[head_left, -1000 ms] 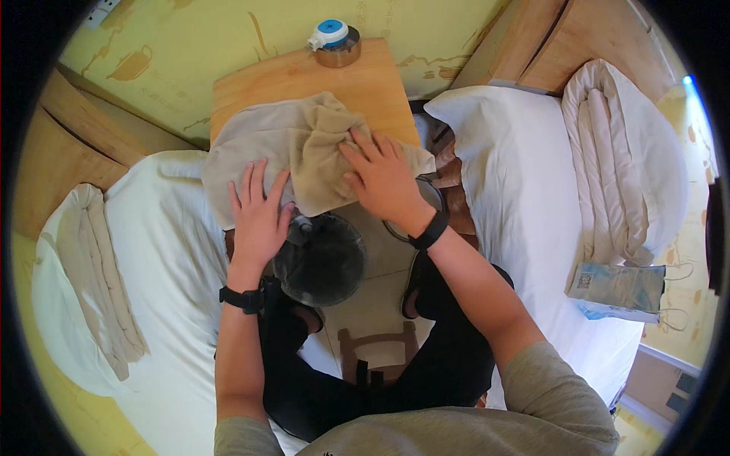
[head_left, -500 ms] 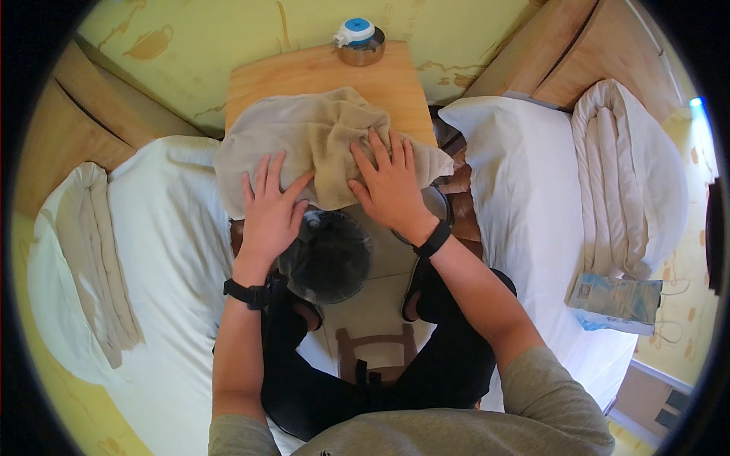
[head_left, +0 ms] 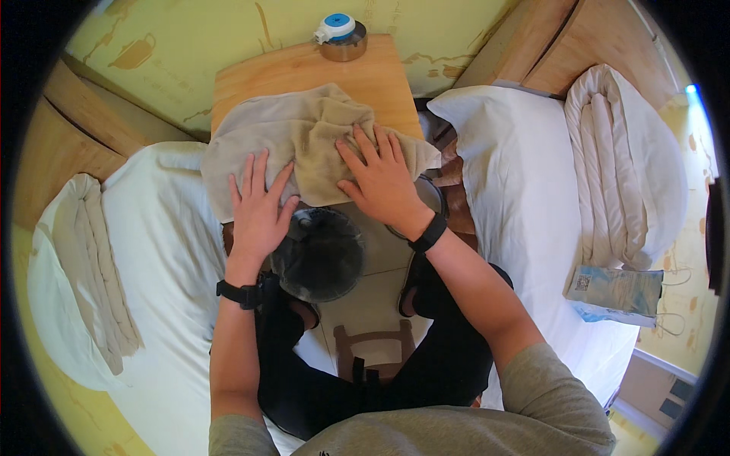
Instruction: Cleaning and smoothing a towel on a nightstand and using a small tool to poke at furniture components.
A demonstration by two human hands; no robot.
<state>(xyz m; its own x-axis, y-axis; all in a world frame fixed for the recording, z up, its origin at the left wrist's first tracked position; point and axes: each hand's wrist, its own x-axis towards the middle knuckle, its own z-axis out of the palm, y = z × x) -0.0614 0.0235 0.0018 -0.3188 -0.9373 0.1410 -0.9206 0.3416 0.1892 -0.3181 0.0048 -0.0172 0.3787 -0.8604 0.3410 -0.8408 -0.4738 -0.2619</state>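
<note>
A beige towel (head_left: 266, 125) lies rumpled over the near part of a small wooden table, with folds raised in its middle. My left hand (head_left: 260, 209) rests on the towel's near left part, fingers spread. Farther right, my right hand (head_left: 384, 182) presses flat on the towel with its fingers spread too, its thumb pointing left. Neither hand grips anything. Below the table's near edge, between my hands, stands a round bin (head_left: 319, 254) with a dark lining.
At the table's (head_left: 380, 68) far end sits a round metal tin (head_left: 344, 47) with a blue-and-white device (head_left: 335, 28) on it. White-covered beds flank me, the left bed (head_left: 171, 228) and the right bed (head_left: 517, 175). A paper bag (head_left: 617, 292) lies on the right one. A wooden stool (head_left: 372, 342) shows between my legs.
The whole view has shifted slightly, so the table and towel appear farther left. My hands keep nearly the same places on the towel.
</note>
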